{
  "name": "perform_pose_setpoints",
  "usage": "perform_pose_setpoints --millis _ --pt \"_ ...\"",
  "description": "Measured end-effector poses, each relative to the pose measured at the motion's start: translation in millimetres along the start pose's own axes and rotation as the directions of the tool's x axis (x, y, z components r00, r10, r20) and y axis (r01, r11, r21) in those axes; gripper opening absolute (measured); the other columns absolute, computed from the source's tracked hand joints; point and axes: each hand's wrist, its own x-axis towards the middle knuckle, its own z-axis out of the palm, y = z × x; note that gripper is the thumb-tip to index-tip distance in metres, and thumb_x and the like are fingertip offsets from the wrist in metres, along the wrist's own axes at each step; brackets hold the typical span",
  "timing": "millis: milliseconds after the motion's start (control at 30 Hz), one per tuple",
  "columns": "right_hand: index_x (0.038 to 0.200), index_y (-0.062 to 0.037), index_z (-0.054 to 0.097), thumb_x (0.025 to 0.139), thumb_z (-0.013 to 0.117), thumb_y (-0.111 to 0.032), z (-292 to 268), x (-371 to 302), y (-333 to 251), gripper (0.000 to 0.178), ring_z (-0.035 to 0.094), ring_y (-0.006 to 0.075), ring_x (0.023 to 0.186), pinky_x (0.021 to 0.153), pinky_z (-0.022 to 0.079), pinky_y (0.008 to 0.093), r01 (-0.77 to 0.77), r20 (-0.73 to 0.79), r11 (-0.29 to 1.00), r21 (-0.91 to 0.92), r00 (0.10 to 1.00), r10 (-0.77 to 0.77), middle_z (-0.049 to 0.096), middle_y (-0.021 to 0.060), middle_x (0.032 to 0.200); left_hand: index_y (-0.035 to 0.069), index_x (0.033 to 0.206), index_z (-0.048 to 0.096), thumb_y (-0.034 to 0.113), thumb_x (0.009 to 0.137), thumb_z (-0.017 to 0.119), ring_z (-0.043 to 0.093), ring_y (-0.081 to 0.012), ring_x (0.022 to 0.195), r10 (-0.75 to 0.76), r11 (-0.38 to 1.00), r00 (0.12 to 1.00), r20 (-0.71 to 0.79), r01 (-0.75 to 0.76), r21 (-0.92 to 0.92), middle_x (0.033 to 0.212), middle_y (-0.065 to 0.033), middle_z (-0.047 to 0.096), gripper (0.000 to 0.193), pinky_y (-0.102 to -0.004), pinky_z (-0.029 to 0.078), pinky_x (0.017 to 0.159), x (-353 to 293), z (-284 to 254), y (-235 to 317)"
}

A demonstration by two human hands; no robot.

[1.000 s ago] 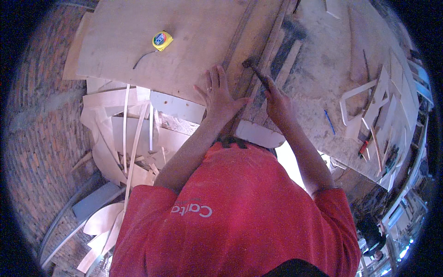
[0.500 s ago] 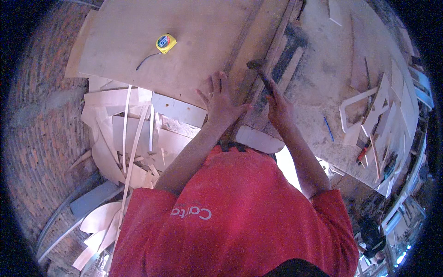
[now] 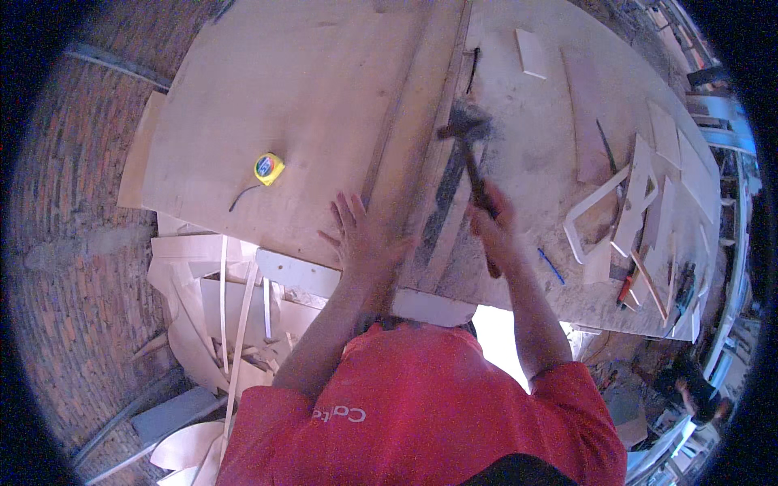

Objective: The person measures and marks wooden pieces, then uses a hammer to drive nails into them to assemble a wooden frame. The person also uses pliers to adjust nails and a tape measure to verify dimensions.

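My right hand [image 3: 496,225] is wrapped round the dark handle of a hammer [image 3: 470,158]. The hammer's head points away from me, over a dark-stained patch of the worktop. To its left, my left hand [image 3: 361,236] lies with fingers spread on a large plywood sheet [image 3: 267,89], its thumb reaching across a long wooden strip [image 3: 397,174]. Up and left of that hand, a yellow tape measure [image 3: 267,168] rests on the sheet with a dark cord trailing from it.
Wood offcuts and frame-shaped pieces [image 3: 636,198] lie on the right side of the worktop, near a blue pen-like stick [image 3: 551,266]. Scrap strips [image 3: 239,324] are piled below the sheet's left edge, beside a brick wall [image 3: 77,243]. Another person [image 3: 693,393] is at the lower right.
My right hand still grips the hammer, whose head now shows fully and stands farther from my left hand. The view has shifted, so the worktop and tape measure appear lower.
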Motion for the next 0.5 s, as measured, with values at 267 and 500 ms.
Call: perform_pose_setpoints --millis 267,500 --pt "0.136 -0.0097 0.055 0.100 0.064 -0.019 -96.6 10.3 28.5 0.039 0.045 0.0033 0.050 0.040 0.035 0.0219 -0.106 -0.138 0.988 0.114 0.983 0.121 0.049 -0.0064 0.067 0.006 0.154 0.036 0.060 0.071 0.080 0.013 -0.0443 0.153 0.209 0.921 0.953 -0.222 -0.268 -0.283 0.164 -0.0240 0.019 0.108 -0.0752 0.005 0.115 24.4 9.2 93.0" --pt "0.128 -0.0053 0.055 0.099 0.064 -0.013 -101.6 -7.8 34.1 0.032 0.045 0.0041 0.052 0.044 0.036 0.0214 -0.185 -0.252 0.980 0.074 0.947 0.198 0.051 -0.0037 0.071 0.005 0.158 0.023 0.059 0.081 0.073 0.012 -0.0444 0.153 0.088 0.876 0.903 -0.421 -0.271 -0.399 0.166 -0.0224 0.014 0.106 -0.0745 -0.001 0.114 -34.4 23.4 45.0"
